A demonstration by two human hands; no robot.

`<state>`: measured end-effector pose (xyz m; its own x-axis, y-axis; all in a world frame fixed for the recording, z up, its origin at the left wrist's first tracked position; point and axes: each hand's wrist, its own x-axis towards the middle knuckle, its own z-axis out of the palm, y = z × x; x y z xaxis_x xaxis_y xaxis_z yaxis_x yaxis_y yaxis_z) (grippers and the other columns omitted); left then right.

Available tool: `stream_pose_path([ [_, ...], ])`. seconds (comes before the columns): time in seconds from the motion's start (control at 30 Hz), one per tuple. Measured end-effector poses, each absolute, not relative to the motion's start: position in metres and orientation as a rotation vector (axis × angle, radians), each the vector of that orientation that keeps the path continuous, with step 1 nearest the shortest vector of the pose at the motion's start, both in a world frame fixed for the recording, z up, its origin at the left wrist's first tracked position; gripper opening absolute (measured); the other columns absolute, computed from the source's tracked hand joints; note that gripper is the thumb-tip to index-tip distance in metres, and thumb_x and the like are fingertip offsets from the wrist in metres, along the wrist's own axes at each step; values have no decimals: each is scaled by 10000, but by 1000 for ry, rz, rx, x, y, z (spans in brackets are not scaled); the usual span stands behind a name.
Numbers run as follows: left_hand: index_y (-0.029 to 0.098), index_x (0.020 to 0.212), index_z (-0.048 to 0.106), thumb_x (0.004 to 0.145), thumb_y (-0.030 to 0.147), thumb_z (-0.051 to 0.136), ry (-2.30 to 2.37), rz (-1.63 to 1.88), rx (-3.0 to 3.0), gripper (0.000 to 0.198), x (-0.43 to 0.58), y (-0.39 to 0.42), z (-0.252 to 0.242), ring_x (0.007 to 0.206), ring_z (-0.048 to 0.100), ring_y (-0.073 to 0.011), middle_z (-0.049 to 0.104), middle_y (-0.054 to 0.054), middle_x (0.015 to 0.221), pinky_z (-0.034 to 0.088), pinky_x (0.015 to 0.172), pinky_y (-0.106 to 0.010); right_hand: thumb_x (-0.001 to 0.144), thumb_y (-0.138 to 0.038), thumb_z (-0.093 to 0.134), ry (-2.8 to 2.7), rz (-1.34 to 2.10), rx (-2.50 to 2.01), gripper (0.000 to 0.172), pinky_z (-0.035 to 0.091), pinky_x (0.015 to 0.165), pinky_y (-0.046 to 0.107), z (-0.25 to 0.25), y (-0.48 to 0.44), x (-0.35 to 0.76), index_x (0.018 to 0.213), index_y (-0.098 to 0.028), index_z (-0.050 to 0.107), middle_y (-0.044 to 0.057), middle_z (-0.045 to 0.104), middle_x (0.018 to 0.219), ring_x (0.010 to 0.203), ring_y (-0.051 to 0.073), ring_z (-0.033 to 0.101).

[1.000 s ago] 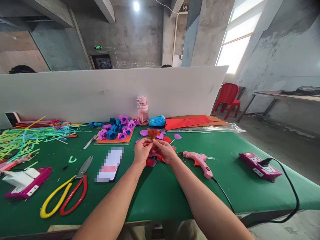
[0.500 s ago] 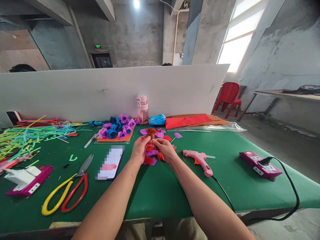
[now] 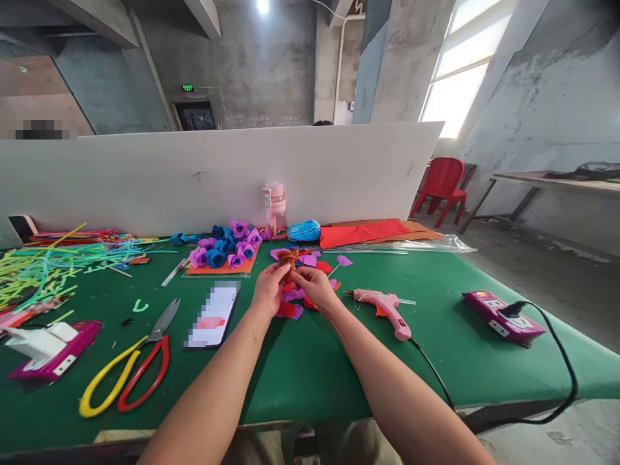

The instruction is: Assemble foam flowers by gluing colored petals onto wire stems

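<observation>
A brown paper flower (image 3: 289, 256) is pinched between the fingertips of both hands above the table. My left hand (image 3: 269, 284) is closed on its base from the left, and my right hand (image 3: 314, 285) is closed on it from the right. Under and around the fingers lie loose red and purple petals (image 3: 289, 310), partly hidden by the hands. A pink glue gun (image 3: 384, 306) rests to the right of my right hand. Left of my left hand is a phone (image 3: 213, 316).
Yellow-and-red-handled scissors (image 3: 148, 352) lie at the left front. Purple and blue flowers (image 3: 223, 247) sit on an orange sheet. A pink bottle (image 3: 275, 210) stands against the white board (image 3: 194, 184). Pipe cleaners (image 3: 43, 271) spread at left; a power strip (image 3: 504, 316) is at right.
The brown flower has turned slightly between my fingers and its petals look more spread. Both hands keep hold of it in nearly the same place.
</observation>
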<state>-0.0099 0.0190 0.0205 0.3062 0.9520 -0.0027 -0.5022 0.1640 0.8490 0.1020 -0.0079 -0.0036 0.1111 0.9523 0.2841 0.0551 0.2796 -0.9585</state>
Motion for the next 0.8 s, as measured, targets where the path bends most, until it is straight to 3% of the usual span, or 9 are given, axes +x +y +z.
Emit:
stream_pose_path([
  [0.4, 137, 725, 640, 510, 216, 732, 689, 1180, 846, 247, -11, 21, 19, 556, 565, -112, 649, -7, 658, 427, 542, -244, 801, -336, 485, -1500, 448, -1313, 234, 353, 558, 232, 2, -15, 100, 639, -190, 568, -6, 602, 615, 571, 127, 500],
  [0.63, 166, 864, 639, 563, 297, 763, 722, 1064, 967, 351, -10, 17, 22, 589, 592, -117, 653, -12, 748, 457, 537, -239, 780, -364, 505, -1392, 551, -1268, 239, 333, 504, 236, -4, -10, 102, 612, -206, 565, -10, 573, 574, 547, 133, 474],
  [0.8, 167, 909, 608, 568, 291, 763, 756, 1099, 925, 394, -12, 19, 21, 600, 603, -117, 663, -31, 816, 473, 520, -231, 699, -523, 584, -1171, 900, -1056, 318, 370, 501, 245, -2, -8, 99, 628, -214, 562, -8, 558, 560, 535, 137, 495],
])
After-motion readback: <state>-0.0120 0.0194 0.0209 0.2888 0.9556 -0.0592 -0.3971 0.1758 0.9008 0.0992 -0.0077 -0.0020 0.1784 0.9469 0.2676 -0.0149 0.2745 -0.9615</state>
